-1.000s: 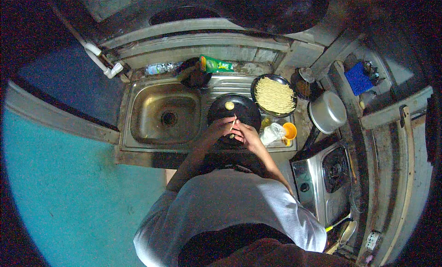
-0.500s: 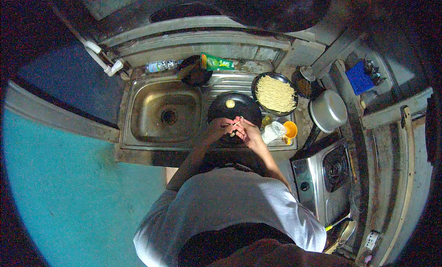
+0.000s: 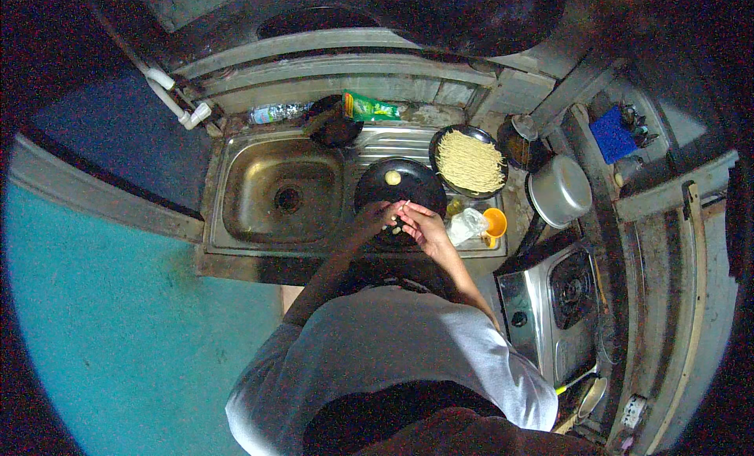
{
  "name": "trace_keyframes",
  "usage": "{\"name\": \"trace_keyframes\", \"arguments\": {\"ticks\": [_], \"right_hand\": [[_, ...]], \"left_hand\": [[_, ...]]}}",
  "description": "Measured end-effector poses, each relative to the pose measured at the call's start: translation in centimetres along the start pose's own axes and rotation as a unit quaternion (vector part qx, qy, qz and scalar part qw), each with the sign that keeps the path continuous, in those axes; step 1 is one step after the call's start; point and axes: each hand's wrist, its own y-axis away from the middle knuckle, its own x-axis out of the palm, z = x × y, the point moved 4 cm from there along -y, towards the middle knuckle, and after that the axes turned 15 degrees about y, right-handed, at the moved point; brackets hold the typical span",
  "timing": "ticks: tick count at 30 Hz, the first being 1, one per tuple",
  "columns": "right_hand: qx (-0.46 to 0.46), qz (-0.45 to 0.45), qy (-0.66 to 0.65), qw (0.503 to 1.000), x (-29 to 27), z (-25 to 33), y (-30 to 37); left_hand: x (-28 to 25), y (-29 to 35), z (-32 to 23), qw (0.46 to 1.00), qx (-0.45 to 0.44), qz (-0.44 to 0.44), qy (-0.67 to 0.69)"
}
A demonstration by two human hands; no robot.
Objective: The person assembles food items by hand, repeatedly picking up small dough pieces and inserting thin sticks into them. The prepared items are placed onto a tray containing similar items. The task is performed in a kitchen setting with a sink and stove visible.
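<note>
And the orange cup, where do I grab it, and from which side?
I'd take the orange cup by its handle, coming from the near side. The handle sticks out that way, toward the person. From the left looks harder, because a white bag sits close there.

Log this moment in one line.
left hand, right hand: close together over black tray; grip: unclear; pale ball: on tray; pale strips: farther right

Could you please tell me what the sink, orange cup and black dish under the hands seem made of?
Sink: shiny metal, probably stainless steel, by its reflections.
Orange cup: likely smooth plastic, from its bright, even colour.
Black dish: smooth, dark; perhaps plastic or coated metal.
</note>
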Motion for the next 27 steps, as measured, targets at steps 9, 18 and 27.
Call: {"name": "trace_keyframes", "arguments": {"ticks": [9, 18, 27], "right_hand": [[-0.006, 0.014, -0.008, 1.000, 0.2, -0.4, -0.1], [0.001, 0.030, -0.069, 0.997, -1.3, -2.3, -1.7], [0.041, 0.026, 0.095, 0.994, -1.1, -2.4, -1.1]], "left_hand": [[0.3, 0.4, -1.2, 0.978, 0.186, -0.024, -0.085], [-0.9, -2.1, 4.0, 0.996, 0.025, 0.059, 0.058], [-0.7, -1.3, 3.4, 0.984, 0.064, 0.111, 0.125]]}}
